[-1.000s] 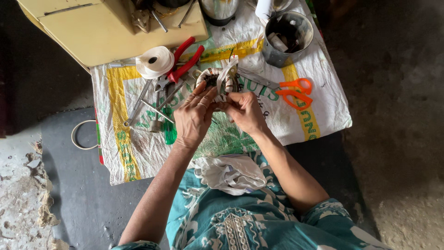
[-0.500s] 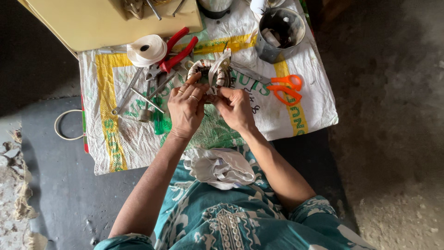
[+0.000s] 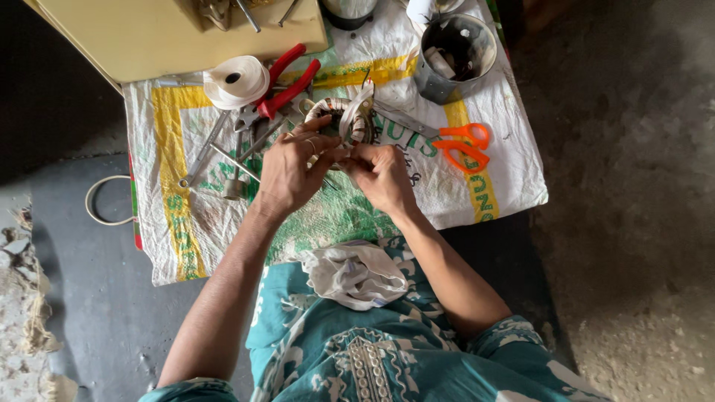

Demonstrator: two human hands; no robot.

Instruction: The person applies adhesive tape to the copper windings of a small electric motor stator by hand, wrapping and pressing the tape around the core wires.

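Wound coil ring (image 3: 344, 119) is gripped by both the left hand (image 3: 292, 173) and right hand (image 3: 383, 177), held just above the printed sack (image 3: 491, 186), orange scissors (image 3: 460, 144) lying beside

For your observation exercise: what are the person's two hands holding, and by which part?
Both the left hand and right hand hold a tape-wrapped wire coil, grip on its near edge, pinching the white tape strip.
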